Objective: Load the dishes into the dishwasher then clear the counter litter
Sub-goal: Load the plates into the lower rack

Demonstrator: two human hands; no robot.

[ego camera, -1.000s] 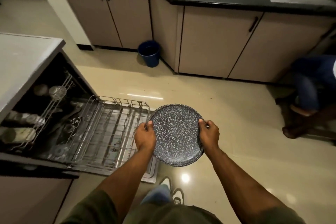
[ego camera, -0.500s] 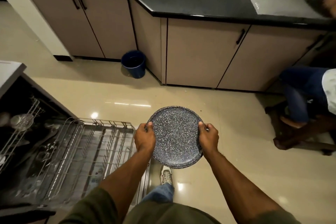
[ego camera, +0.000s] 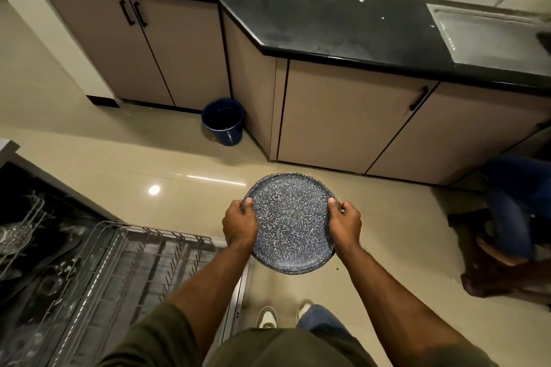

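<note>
A round dark speckled plate [ego camera: 290, 222] hangs in front of me above the floor, tilted toward me. My left hand [ego camera: 240, 222] grips its left rim and my right hand [ego camera: 344, 222] grips its right rim, thumbs on the top face. The dishwasher [ego camera: 32, 247] stands open at the lower left. Its wire lower rack [ego camera: 119, 274] is pulled out over the door, just left of the plate, and looks bare of dishes. Some glassware shows dimly in the dark interior behind it.
A black counter [ego camera: 313, 27] over beige cabinets [ego camera: 337, 116] runs along the back, with a steel sink drainboard [ego camera: 483, 36] at right. A blue bin [ego camera: 223, 121] stands on the floor by the cabinet corner. Another person's legs [ego camera: 515, 211] on a wooden stool are at right.
The view has swung right and up: the dishwasher slid toward the left edge and more counter shows. Both hands keep the same grip on the plate, now further right of the rack.
</note>
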